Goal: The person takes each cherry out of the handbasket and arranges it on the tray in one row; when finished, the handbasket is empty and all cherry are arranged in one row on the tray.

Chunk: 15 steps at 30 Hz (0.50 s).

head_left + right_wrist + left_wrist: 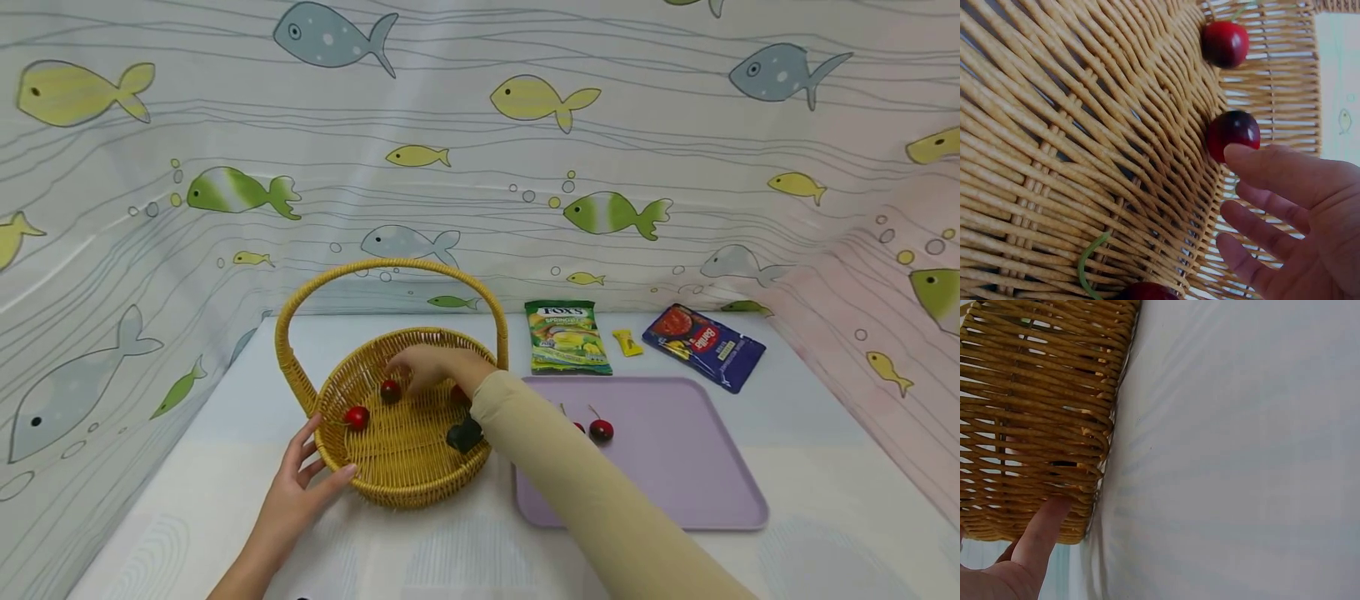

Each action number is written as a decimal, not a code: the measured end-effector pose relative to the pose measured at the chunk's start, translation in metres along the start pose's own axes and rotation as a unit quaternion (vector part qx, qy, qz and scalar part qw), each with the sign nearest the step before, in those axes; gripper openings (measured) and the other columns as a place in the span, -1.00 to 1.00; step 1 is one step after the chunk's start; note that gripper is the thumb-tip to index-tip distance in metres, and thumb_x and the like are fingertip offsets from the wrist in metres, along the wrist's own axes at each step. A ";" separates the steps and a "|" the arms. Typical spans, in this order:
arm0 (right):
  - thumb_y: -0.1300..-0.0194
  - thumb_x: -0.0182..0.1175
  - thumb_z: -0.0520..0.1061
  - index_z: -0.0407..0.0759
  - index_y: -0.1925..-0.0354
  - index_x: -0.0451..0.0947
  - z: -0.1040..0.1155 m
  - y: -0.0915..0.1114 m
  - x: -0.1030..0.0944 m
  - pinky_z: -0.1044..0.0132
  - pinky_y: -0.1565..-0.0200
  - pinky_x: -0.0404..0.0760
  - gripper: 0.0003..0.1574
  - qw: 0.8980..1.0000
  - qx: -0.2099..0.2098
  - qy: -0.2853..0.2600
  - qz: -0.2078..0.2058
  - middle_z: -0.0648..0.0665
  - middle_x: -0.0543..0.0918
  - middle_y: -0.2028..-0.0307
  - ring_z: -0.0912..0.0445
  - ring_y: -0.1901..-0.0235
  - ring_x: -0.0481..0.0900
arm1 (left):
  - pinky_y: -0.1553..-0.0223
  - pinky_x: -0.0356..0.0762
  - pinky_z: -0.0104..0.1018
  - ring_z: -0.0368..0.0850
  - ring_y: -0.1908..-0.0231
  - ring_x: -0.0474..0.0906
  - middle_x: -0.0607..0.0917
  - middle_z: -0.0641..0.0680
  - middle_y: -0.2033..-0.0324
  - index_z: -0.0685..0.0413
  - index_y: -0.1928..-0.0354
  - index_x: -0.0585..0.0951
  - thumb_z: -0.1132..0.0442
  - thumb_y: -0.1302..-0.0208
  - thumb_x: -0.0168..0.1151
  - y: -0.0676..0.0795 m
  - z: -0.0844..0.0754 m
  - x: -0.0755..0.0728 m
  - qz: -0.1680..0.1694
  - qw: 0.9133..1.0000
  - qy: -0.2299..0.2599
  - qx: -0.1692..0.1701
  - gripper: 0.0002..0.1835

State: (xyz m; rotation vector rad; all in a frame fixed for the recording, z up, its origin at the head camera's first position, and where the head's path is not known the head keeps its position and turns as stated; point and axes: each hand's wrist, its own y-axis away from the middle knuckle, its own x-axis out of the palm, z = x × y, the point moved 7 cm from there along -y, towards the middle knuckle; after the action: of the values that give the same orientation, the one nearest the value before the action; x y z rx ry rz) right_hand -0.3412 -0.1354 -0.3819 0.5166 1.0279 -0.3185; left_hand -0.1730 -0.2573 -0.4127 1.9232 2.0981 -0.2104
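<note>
Yellow wicker, lower left of centre: the left hand (300, 492) is bracing the basket (405, 493) from outside, fingers spreading along the rim and outer wall, nothing pinched between them; light, even pressure is probably serving best, since a hard push could be tilting the basket.
Beige sleeve (570, 475), lower right of centre: it is crossing the basket's right side and the tray's left part; a raised forearm would likely be sparing both a knock.
Right hand (431, 367), middle of the frame: it is working inside the basket, below the handle (390, 265); the right-wrist view is showing its thumb at the lower edge of the dark cherry, but whether the hand is pinching it or only touching it I cannot tell.
Dark cherry (390, 391), left of centre: it is lying in the basket against the weave; being smooth and round, it is likely needing gentle fingertip control, as a loose nudge could be setting it rolling.
Red cherry (357, 418), lower left of that: it is sitting nearby, so the fingers should be avoiding it.
Purple tray (660, 483), right of centre: it is holding stemmed cherries (602, 431), one partly hiding behind the sleeve.
Packets (567, 337), beyond the tray: they are lying clear of both hands.
</note>
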 end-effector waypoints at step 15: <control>-0.13 0.29 -0.31 -0.09 0.09 0.60 0.016 -0.005 0.011 0.41 0.17 0.46 -0.66 0.998 -0.029 -0.009 0.046 0.01 0.59 0.13 0.19 0.11 0.51 | 0.05 0.42 -0.18 0.28 -0.26 0.14 -0.02 0.32 -0.34 -0.27 -0.46 -0.15 0.19 -0.23 0.25 0.000 -0.002 0.000 0.001 1.000 0.014 0.004 -0.06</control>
State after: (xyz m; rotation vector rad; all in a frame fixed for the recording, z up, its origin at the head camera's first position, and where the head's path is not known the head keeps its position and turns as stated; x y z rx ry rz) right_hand -0.3263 -0.1483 -0.3863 0.5056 0.9902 -0.2110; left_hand -0.1731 -0.2570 -0.4107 1.9423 2.1167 -0.1927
